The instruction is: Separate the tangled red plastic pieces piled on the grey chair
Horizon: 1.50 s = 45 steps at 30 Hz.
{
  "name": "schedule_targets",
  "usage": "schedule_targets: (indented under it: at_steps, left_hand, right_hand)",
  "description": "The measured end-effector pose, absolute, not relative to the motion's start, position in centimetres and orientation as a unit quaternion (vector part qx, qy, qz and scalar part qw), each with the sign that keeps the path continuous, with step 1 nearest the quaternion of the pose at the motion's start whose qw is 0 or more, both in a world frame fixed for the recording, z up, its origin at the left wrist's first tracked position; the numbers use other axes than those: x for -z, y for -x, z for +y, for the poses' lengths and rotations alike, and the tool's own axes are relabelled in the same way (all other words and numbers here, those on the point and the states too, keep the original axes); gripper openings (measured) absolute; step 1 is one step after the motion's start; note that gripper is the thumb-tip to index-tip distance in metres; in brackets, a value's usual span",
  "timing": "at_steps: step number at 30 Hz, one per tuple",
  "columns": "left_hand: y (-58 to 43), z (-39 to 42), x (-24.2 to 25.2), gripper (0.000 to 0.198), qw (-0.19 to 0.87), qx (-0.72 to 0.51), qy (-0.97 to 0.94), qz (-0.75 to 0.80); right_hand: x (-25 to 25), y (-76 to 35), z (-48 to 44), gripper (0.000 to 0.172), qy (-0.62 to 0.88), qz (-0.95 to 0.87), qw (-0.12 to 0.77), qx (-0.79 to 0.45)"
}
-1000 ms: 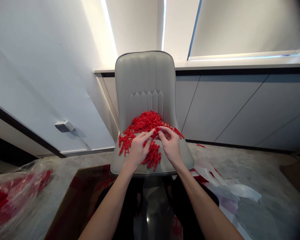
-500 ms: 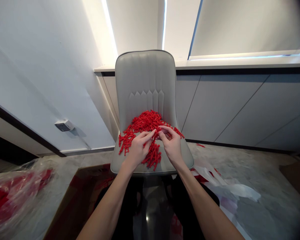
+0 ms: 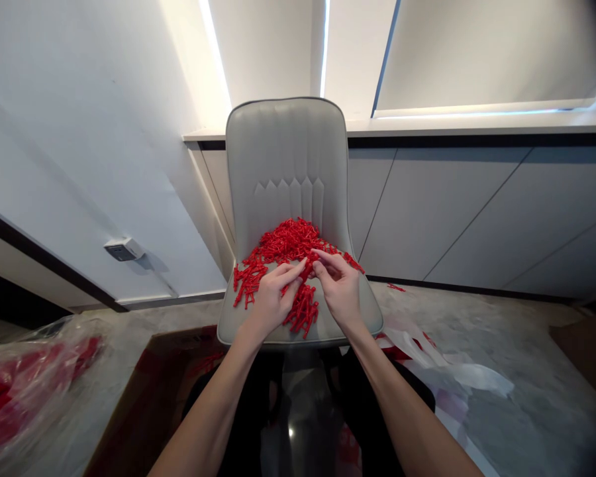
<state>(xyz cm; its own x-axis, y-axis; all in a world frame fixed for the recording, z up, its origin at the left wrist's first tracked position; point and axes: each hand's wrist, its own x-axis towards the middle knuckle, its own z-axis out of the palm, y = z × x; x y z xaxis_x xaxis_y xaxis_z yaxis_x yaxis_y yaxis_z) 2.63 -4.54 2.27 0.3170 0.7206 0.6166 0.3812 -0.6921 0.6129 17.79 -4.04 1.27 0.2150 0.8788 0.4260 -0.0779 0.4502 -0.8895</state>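
Observation:
A heap of small red plastic pieces (image 3: 283, 245) lies on the seat of a grey padded chair (image 3: 283, 165) in front of me. My left hand (image 3: 271, 298) and my right hand (image 3: 340, 288) rest on the near side of the heap. Their fingertips meet in a pinch on one small red piece (image 3: 308, 267) between them. More red pieces (image 3: 302, 311) lie under and between my palms.
A clear plastic bag of red parts (image 3: 24, 384) lies on the floor at the left. A brown cardboard box (image 3: 144, 384) sits below the chair. White plastic wrap (image 3: 451, 371) lies at the right. One stray red piece (image 3: 396, 287) lies on the floor by the cabinets.
Both hands stay at the same spot on the heap, with only small finger movements on the pinched piece. The view has shifted slightly.

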Motion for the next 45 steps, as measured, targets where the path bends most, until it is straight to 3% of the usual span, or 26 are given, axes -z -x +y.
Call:
schedule_targets:
  at_steps: [21,28,45]
  left_hand:
    - [-2.8,-4.7,-2.0,0.037,0.149,-0.461,-0.794,0.367]
    - [-3.5,-4.5,-2.1,0.023,0.132,-0.51,-0.744,0.412]
    - [-3.6,-4.9,-2.5,0.021,0.138,-0.512,-0.75,0.397]
  right_hand:
    - [-1.3,-17.8,-4.0,0.037,0.367,-0.496,0.651,-0.443]
    - [-1.4,-17.5,-3.8,0.026,0.341,-0.505,0.65,-0.453]
    - [-2.4,-18.0,-4.3,0.02,0.332,-0.541,0.643,-0.429]
